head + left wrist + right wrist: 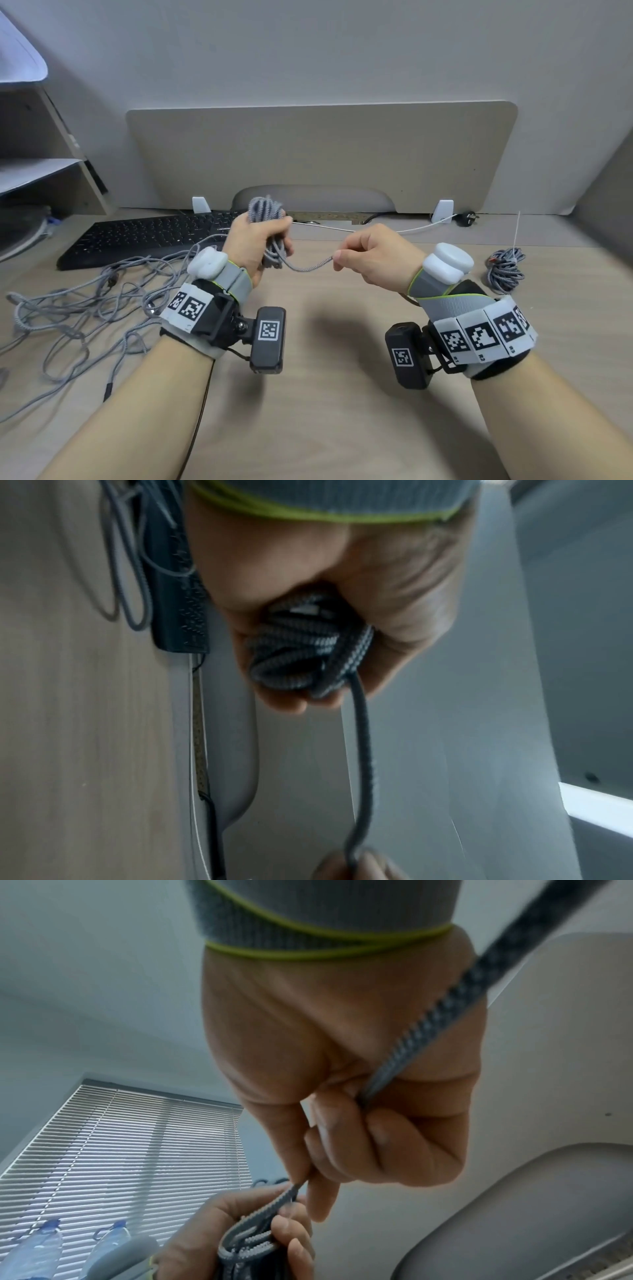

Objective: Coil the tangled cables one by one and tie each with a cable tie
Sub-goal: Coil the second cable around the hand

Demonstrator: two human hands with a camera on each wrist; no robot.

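- One cable is already done: a coiled bundle [506, 270] with a white cable tie [517, 233] sticking up sits on the surface [325, 394], off beyond the right hand's knuckle side and well apart from both hands.
- Left hand [255, 245] has its fingers [284, 224] curled tight round a half-made coil [269, 219] of grey braided cable, loops poking out above and below the fist. The left wrist view shows the loops packed into the palm.
- Right hand [371, 258] pinches the loose strand [308, 267] between thumb and forefinger, other fingers curled in.
- The bit that matters: the strand runs roughly sideways from the coil to the right fingers with a slight sag, so its long axis lies along the line between the two hands. The right wrist view shows it carrying on past the pinch toward the wrist; how much tail is left I can't tell.
- My guess is the right hand, being the one on the free length, has to bring it over the left fist for another loop.
- Rest of the tangle [78, 308] lies on the surface out past the left wrist, in front of a black keyboard [144, 236].
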